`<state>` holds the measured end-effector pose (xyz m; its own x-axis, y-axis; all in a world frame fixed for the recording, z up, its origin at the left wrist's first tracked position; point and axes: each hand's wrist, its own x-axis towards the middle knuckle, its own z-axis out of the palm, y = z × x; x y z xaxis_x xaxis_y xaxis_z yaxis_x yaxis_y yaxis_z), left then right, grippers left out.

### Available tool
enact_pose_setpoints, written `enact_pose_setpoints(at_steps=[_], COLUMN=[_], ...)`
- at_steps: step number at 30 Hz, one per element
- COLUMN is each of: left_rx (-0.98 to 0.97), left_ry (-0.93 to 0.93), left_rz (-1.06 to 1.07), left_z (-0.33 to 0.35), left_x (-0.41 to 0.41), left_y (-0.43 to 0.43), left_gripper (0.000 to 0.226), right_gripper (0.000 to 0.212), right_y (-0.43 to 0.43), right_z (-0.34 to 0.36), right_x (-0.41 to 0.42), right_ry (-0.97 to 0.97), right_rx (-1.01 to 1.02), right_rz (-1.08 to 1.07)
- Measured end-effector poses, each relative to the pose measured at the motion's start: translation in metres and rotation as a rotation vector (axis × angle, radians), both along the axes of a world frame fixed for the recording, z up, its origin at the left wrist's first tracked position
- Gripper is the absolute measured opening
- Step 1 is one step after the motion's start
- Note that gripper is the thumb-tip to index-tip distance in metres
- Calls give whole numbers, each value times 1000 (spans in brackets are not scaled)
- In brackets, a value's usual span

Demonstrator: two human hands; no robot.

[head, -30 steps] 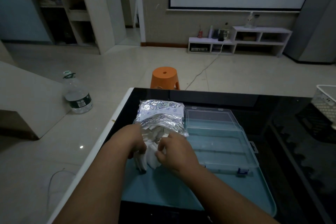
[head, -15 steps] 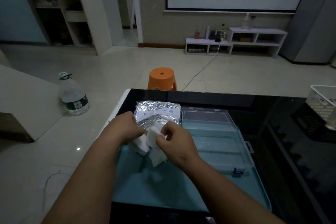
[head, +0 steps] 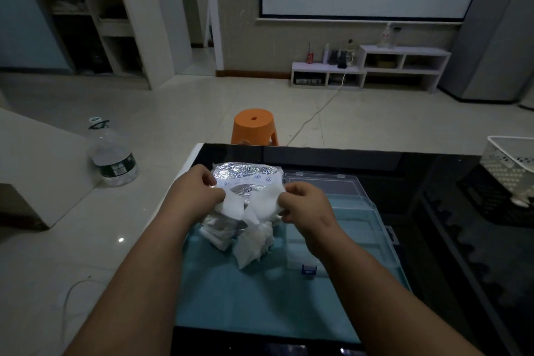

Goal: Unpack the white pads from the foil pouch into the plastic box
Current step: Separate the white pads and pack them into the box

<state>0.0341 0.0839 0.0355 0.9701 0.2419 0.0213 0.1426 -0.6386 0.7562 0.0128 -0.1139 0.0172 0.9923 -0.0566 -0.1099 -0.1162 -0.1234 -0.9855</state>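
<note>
both hands, left hand (head: 199, 196) and right hand (head: 306, 205), pinch shut on white pads (head: 248, 206) above the foil pouch (head: 245, 175), lifting them clear; plastic box (head: 346, 228) waits beside the right grip.

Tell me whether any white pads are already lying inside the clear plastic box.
No: the clear plastic box shows only bare compartments, while the white pads sit bunched between both hands over the teal mat, left of it.

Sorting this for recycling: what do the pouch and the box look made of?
Foil pouch: crinkled metallic foil or foil laminate, shiny, with bright glints and printed logos. Plastic box: clear rigid plastic; the teal mat shows through it, and its latch is blue.
</note>
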Motion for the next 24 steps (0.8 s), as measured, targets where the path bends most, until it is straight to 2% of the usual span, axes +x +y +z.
enact_pose_setpoints(at_steps=[3,11,20,24], left_rx=[-121,-356,-514,-569], left_ry=[-31,-39,-14,2], left_rz=[-6,-65,-113,-139], left_z=[0,-5,-11,-9], left_x=[1,1,1,0], left_y=[-2,-17,-37,-39], left_gripper=[21,27,28,30], right_gripper=[13,13,9,25], right_y=[-7,-15,-13,-14], right_z=[9,10,5,1], right_x=[1,2,2,4], right_ry=[38,78,93,120], right_rx=[111,249,212,224], right_rz=[2,21,21,6])
